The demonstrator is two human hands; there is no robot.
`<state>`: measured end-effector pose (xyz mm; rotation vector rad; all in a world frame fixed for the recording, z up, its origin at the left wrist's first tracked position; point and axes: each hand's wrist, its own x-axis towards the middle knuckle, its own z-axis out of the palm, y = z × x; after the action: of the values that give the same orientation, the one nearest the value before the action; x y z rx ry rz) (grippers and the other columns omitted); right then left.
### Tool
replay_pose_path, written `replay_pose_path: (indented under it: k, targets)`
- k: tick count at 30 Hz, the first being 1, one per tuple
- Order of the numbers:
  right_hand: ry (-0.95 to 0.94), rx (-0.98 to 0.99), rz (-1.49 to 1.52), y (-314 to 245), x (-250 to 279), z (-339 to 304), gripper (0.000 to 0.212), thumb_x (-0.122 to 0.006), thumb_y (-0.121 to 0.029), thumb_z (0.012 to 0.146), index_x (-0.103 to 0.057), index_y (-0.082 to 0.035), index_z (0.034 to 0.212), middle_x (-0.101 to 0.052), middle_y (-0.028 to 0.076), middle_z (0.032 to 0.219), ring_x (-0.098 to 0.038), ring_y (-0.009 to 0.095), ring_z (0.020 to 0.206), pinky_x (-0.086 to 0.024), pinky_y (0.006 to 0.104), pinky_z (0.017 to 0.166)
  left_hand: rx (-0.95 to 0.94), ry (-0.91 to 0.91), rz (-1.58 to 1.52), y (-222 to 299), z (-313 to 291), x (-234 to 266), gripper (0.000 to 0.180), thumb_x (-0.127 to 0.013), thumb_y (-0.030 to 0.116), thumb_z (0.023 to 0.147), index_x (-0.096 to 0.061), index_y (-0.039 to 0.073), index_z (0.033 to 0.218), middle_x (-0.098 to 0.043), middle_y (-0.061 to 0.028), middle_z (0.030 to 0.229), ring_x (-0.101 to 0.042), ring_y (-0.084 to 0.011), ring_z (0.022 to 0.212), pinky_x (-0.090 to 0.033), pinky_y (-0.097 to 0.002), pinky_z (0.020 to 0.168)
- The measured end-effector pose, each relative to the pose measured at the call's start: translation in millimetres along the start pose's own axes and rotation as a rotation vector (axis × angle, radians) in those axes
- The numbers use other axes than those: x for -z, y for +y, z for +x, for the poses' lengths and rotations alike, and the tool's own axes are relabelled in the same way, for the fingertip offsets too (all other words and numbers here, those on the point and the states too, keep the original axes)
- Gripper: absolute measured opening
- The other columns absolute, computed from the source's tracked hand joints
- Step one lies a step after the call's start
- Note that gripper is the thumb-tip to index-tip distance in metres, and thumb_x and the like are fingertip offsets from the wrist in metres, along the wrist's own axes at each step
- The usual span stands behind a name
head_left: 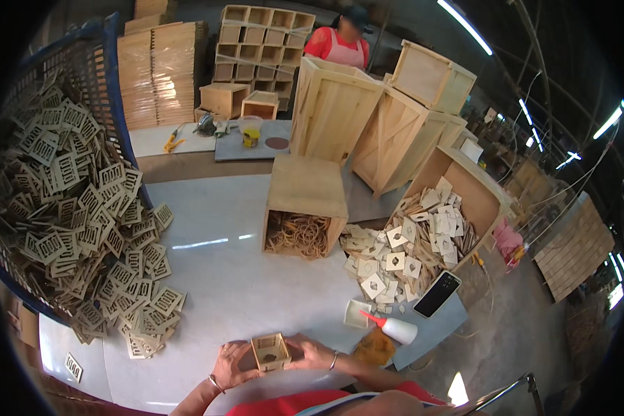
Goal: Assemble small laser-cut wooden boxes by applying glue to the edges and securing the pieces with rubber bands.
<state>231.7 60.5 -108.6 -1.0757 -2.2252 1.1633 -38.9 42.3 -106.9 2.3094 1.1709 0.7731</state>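
Near the front edge of the table, a small open-topped wooden box (274, 365) sits between my two hands. My left hand (233, 365) is closed round its left side, while my right hand (313, 352) grips the right side. A dark round hole shows inside the box. To the right of my right hand lie a white glue bottle (399, 331) with a red nozzle, a small pale tray (357, 313) and a crumpled brown lump (375, 347).
Slotted wooden pieces (66, 173) spill from a blue crate (116, 104) at left. Rubber bands fill a wooden box (306, 182) mid-table. Holed square pieces (395, 260) heap at right, beside a phone (437, 294). Tall wooden crates (333, 111) and a person (340, 43) are behind.
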Motion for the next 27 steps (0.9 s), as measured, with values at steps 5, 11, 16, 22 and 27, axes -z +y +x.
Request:
replay_pose_path:
  k: [5,11,16,22,27]
  targets:
    - [-0.086,-0.291,1.008,-4.6,17.8,10.2,0.051,-0.071,-0.021,0.08,-0.053,-0.003,0.124,-0.061,0.005,0.114,-0.057,0.014,0.101,-0.047,0.031,0.087,0.306,-0.012,-0.622,6.4,10.6,8.3,0.055,-0.073,0.04,0.074,-0.06,0.003,0.113,-0.062,-0.0154,0.109,-0.058,-0.0264,0.104,-0.045,-0.0388,0.09]
    - [-0.084,-0.355,1.039,-31.1,53.7,16.1,0.046,-0.059,-0.043,0.086,-0.061,-0.001,0.105,-0.065,0.008,0.092,-0.063,0.015,0.077,-0.052,0.0282,0.069,0.44,0.081,-0.851,42.2,33.2,30.7,0.035,-0.048,0.029,0.096,-0.06,-0.002,0.107,-0.062,-0.0066,0.092,-0.053,-0.0116,0.087,-0.044,-0.0272,0.081]
    - [-0.107,-0.408,1.234,-44.9,53.8,10.0,0.052,-0.049,-0.05,0.09,-0.056,-0.003,0.112,-0.065,0.01,0.092,-0.064,0.018,0.077,-0.053,0.0299,0.063,0.477,0.133,-0.952,59.7,27.6,36.9,0.041,-0.047,0.035,0.096,-0.059,-0.004,0.103,-0.06,-0.0053,0.088,-0.052,-0.0137,0.085,-0.042,-0.0281,0.082]
    - [-0.123,-0.445,1.321,-55.7,46.8,-2.1,0.052,-0.043,-0.053,0.091,-0.054,-0.007,0.113,-0.065,0.009,0.092,-0.064,0.018,0.076,-0.053,0.0309,0.059,0.471,0.147,-0.99,70.2,15.6,36.7,0.043,-0.046,0.036,0.096,-0.06,-0.004,0.099,-0.06,-0.0058,0.086,-0.053,-0.0136,0.083,-0.042,-0.0281,0.082]
    - [-0.117,-0.535,1.304,-68.9,46.7,-2.3,0.054,-0.038,-0.057,0.092,-0.057,-0.009,0.108,-0.067,0.009,0.085,-0.064,0.014,0.067,-0.05,0.0267,0.053,0.482,0.164,-1.069,73.5,12.8,35.1,0.038,-0.045,0.031,0.097,-0.061,-0.003,0.1,-0.063,-0.0061,0.087,-0.052,-0.0123,0.082,-0.043,-0.0276,0.08]
